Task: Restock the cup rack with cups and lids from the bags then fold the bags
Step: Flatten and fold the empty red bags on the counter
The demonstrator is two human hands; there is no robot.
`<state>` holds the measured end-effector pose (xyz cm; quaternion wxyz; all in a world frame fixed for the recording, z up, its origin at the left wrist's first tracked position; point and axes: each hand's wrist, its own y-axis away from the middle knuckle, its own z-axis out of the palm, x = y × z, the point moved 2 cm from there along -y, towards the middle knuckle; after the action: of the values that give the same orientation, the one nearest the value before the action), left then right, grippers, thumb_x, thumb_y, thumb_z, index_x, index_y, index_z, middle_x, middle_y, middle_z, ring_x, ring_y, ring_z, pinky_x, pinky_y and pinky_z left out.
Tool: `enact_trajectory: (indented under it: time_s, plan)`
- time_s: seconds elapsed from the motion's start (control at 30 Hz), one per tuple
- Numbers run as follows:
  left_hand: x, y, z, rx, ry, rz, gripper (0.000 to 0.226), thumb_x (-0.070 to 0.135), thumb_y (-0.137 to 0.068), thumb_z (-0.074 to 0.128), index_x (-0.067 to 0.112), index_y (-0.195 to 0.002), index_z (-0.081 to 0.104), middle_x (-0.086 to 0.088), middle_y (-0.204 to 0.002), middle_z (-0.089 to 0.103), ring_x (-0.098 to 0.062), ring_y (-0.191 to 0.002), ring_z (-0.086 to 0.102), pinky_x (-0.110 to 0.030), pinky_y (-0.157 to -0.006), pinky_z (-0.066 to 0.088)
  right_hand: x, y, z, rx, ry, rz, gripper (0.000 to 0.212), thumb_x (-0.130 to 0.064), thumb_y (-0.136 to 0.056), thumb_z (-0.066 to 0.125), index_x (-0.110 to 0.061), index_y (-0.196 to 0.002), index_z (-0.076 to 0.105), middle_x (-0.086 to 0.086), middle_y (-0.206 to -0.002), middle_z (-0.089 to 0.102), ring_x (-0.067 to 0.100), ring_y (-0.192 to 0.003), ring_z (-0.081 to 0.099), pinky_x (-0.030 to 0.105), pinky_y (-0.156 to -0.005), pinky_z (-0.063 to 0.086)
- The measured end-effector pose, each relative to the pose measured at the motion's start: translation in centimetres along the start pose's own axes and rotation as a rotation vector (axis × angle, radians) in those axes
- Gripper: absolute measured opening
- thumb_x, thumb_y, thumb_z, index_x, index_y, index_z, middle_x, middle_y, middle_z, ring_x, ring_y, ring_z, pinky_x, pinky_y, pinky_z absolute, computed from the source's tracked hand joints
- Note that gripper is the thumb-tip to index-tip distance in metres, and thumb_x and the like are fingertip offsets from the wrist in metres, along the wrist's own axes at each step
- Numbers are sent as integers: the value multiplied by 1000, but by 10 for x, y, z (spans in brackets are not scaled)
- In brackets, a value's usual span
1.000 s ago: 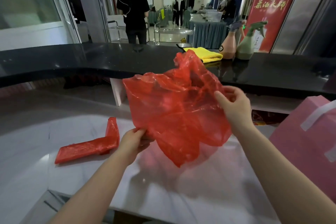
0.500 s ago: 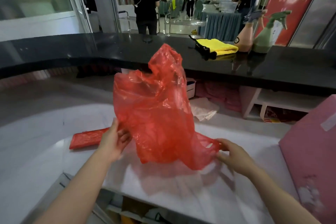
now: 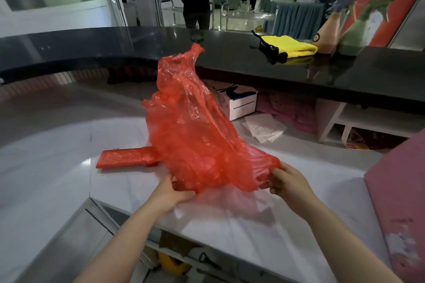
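A crumpled red plastic bag (image 3: 193, 126) billows upright over the white counter (image 3: 264, 225), its top twisted to a point. My left hand (image 3: 171, 189) grips its lower left edge and my right hand (image 3: 286, 180) pinches its lower right corner, stretching the bottom edge between them just above the counter. A second red bag (image 3: 125, 157), folded into a flat strip, lies on the counter to the left, partly behind the held bag. No cups, lids or rack are in view.
A pink box (image 3: 400, 202) stands at the right edge of the counter. A raised black counter (image 3: 230, 62) behind carries a yellow cloth (image 3: 292, 46) and two spray bottles (image 3: 331, 30). White napkins (image 3: 264, 127) and a white box (image 3: 239, 101) sit beneath it. People stand beyond.
Both hands have dropped toward the counter and come closer together along the bag's bottom edge. The right hand went from the bag's upper side to its lower corner. The bag now stands taller and narrower.
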<state>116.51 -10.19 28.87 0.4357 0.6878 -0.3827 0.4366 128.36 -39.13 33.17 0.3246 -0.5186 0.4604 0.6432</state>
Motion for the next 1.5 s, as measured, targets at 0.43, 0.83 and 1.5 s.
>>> enact_trajectory:
  time_s: [0.43,0.83,1.5]
  plan:
    - [16,-11,-15,807,246,-7,27,4,-93,51,6,-120,50,-8,-110,58,-22,-92,58,-33,-79,49,-20,14,-41,213,-766,22,22,-20,-97,43,-14,-82,58,-1,-68,70,13,-59,67,15,-48,46]
    - [17,-21,-29,804,390,85,24,12,-92,52,19,-115,56,-8,-105,61,-19,-78,60,-23,-58,48,3,35,-86,569,-882,-11,16,-24,-96,50,-17,-86,60,-3,-82,61,14,-76,58,25,-68,43]
    - [31,7,-41,517,-19,345,47,2,-93,48,43,-109,61,-1,-87,66,-20,-64,60,-22,-53,51,20,34,-69,498,-466,12,34,3,-91,47,-23,-100,68,-7,-76,71,12,-74,59,27,-74,46]
